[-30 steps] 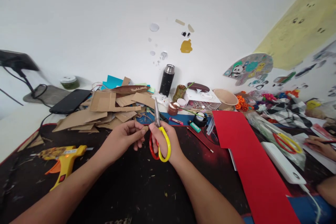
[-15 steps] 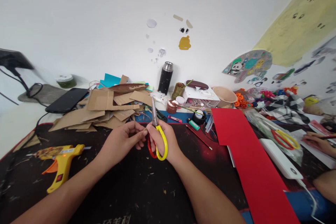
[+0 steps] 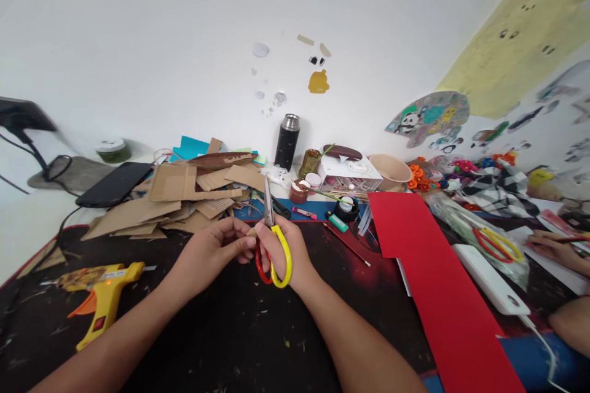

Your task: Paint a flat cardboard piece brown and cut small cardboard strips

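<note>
My left hand is closed, with thumb and fingers pinching a small brown piece of cardboard. Close against it, my right hand grips a pair of scissors with one red and one yellow handle loop. The blades point up and away from me and look closed together. My right thumb and fingertips also meet the edge of the cardboard piece; how firmly they hold it is hidden. To the left of my forearm lies a yellow glue gun.
Behind my hands is a heap of cut cardboard, with a black flask beyond it. A long red sheet, a white power strip and a second pair of scissors lie rightward. Another person's hand holds a pencil-like stick.
The view has shifted slightly, so most things sit a little lower and further left. The brown piece between my fingers shows more of its face. Both hands stay together.
</note>
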A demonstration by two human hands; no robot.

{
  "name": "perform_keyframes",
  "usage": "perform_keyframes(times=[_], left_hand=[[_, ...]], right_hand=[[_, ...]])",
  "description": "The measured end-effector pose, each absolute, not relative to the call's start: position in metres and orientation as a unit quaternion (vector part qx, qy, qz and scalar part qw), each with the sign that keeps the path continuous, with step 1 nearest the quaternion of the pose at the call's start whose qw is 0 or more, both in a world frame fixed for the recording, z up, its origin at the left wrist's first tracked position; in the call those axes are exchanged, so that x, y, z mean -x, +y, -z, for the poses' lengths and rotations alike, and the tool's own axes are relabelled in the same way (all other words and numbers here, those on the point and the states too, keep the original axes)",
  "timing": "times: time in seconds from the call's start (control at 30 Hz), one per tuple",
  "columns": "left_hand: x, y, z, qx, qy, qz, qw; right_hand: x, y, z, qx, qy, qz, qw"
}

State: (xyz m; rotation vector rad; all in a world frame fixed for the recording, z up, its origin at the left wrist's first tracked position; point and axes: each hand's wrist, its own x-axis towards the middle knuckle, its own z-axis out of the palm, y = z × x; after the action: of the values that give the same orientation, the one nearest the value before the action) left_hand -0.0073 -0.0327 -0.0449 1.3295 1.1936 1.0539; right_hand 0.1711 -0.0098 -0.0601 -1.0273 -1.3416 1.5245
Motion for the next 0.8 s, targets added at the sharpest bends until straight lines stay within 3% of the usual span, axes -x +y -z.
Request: perform_keyframes(times=[0.23,0.8], left_hand=[[0.0105,-0.0301,0.0443,-0.549,0.487,-0.419,0.534],[0.0168,-0.0265,0.0497,-0.535,0.509,-0.461,0.493]], right_hand=[[-0.1715,-0.0079,0.0576,0.409,-0.520,-0.601,0.447],[-0.1676,-0.0110,0.0608,0.399,-0.526,-0.622,0.421]])
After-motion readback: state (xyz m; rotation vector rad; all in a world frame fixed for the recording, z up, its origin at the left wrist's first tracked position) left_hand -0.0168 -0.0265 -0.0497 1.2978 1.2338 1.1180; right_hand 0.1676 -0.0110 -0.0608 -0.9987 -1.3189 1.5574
